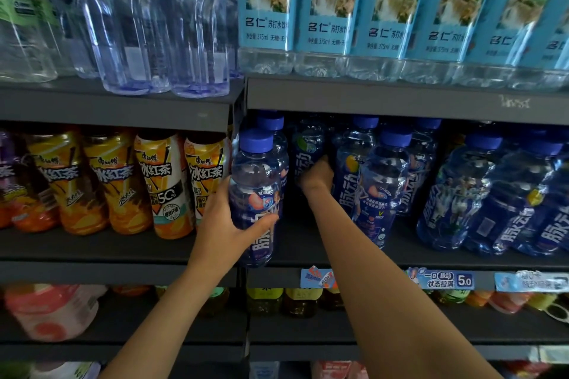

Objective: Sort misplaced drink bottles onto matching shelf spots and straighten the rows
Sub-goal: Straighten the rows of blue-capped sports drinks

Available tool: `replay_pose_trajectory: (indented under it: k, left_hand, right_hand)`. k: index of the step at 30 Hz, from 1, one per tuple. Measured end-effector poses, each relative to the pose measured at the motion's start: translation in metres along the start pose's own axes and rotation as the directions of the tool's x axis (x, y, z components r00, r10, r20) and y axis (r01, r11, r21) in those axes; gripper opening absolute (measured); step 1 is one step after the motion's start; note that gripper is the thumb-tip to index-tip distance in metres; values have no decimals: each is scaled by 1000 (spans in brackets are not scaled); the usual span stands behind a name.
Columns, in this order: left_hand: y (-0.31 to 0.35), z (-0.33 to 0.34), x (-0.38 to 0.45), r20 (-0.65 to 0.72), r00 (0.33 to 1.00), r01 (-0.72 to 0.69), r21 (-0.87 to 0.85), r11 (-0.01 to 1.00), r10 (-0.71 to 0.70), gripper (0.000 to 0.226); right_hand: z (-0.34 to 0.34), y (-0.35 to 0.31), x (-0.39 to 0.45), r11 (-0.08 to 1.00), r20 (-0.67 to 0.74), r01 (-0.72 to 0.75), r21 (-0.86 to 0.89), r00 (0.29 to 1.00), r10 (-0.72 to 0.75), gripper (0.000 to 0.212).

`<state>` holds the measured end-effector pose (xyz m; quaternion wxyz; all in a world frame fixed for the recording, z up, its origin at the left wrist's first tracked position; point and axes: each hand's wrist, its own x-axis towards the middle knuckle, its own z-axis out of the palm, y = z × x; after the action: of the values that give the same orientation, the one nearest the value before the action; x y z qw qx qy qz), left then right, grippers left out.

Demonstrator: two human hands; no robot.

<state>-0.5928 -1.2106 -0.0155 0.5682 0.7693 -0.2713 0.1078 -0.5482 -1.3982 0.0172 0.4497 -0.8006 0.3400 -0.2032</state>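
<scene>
My left hand (pixel 229 221) grips a blue-capped, blue sports drink bottle (pixel 257 181) at the front left of the middle shelf (pixel 308 258); thumb and fingers wrap its waist. My right hand (pixel 317 177) reaches deeper into the same shelf and holds a second blue bottle (pixel 308 144) standing further back, its lower part hidden by the hand. More blue bottles (pixel 381 181) of the same brand stand to the right, some turned at different angles.
Orange iced tea bottles (pixel 166 181) fill the middle shelf's left bay. Above stand clear water bottles (pixel 160 24) and light-blue soda water bottles (pixel 329 9). The lower shelf holds pink (pixel 52 311) and yellow-green drinks (pixel 277 301). Price tags (pixel 443 278) hang on the shelf edge.
</scene>
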Motion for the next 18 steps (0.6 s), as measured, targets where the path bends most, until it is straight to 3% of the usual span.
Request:
replay_pose_trajectory:
  k: [4, 9, 12, 14, 18]
  left_hand:
    - [0, 0, 0, 14, 1000, 6, -11, 1000, -6, 73]
    - [-3, -1, -1, 9, 1000, -12, -10, 1000, 12, 82]
    - [-4, 0, 0, 0, 1000, -19, -1, 1000, 19, 80]
    - [-4, 1, 0, -3, 1000, -15, 0, 1000, 15, 78]
    - [1, 0, -2, -18, 1000, -14, 13, 1000, 14, 77]
  right_hand:
    - [7, -2, -8, 999, -68, 19, 35, 998, -17, 47]
    - [15, 24, -34, 964, -157, 267, -6, 952, -264, 51]
    - [16, 33, -37, 920, -1, 389, -51, 921, -390, 57]
    - [14, 33, -33, 921, 91, 385, -55, 921, -379, 62]
    - [2, 30, -35, 952, 37, 306, -23, 952, -305, 53]
